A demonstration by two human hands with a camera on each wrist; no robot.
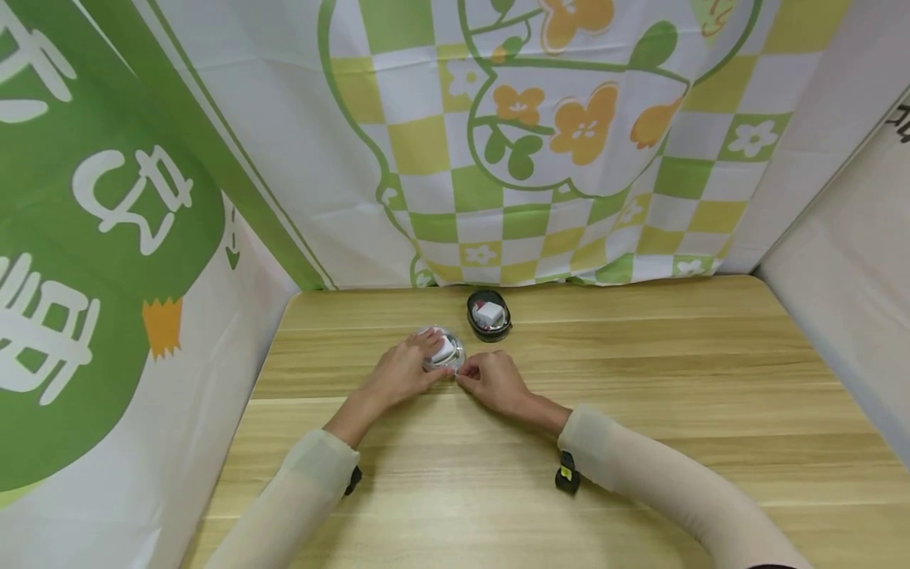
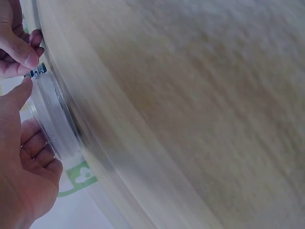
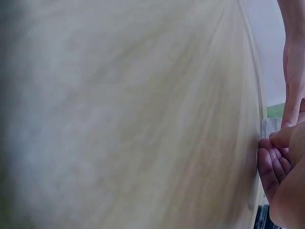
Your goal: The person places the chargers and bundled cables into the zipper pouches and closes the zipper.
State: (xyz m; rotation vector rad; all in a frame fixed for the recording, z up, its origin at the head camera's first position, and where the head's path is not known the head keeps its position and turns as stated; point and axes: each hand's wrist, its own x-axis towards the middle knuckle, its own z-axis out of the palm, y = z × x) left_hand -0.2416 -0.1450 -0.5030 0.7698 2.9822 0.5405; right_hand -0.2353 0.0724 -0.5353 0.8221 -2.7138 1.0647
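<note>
A clear round case lies on the wooden table, with a white block and what looks like a coiled cable inside. My left hand holds it from the left, fingers over its top and side, thumb at the near edge. At that same edge, the thumb and forefinger of my right hand pinch a small tab-like piece, mostly hidden by the fingertips; I cannot tell its exact kind. Seen from the left wrist, the clear case has a see-through side wall, and both thumbs meet near its tab.
Just behind and right of my hands stands a black oval case with a white block and something red inside. The wooden table reaches back to a patterned curtain. More cloth hangs at the left and right sides.
</note>
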